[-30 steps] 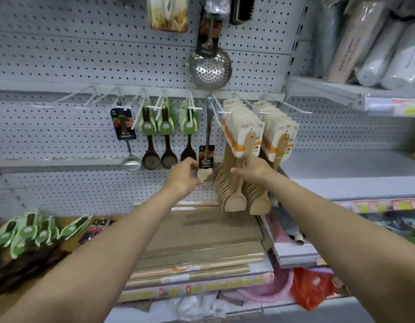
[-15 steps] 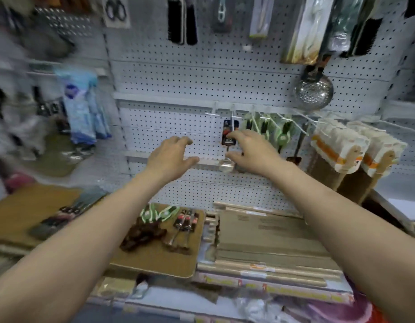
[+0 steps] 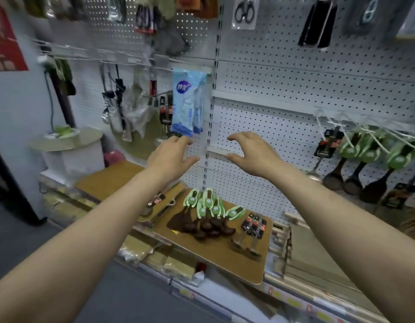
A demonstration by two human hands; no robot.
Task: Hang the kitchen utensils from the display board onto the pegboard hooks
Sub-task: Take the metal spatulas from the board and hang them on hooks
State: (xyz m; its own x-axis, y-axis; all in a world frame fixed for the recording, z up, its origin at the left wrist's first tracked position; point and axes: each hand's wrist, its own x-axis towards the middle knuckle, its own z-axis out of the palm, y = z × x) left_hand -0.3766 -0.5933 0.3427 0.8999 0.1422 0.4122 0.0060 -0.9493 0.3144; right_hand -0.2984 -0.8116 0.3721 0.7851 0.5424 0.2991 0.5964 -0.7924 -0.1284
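Utensils [image 3: 207,215] awaiting hanging lie on the brown display board [image 3: 248,259] on the lower shelf: a pile of green-carded dark spoons, with 3 red-and-black carded tools [image 3: 254,224] just beside them. At right, 3 green-carded spoons [image 3: 370,155] and 1 black-carded ladle [image 3: 326,148] already hang from pegboard hooks [image 3: 342,123]. Left hand [image 3: 171,157] and right hand [image 3: 253,152] hover above the board, fingers spread and relaxed, holding nothing. Judgement: task partly done; most of the stock is left to hang.
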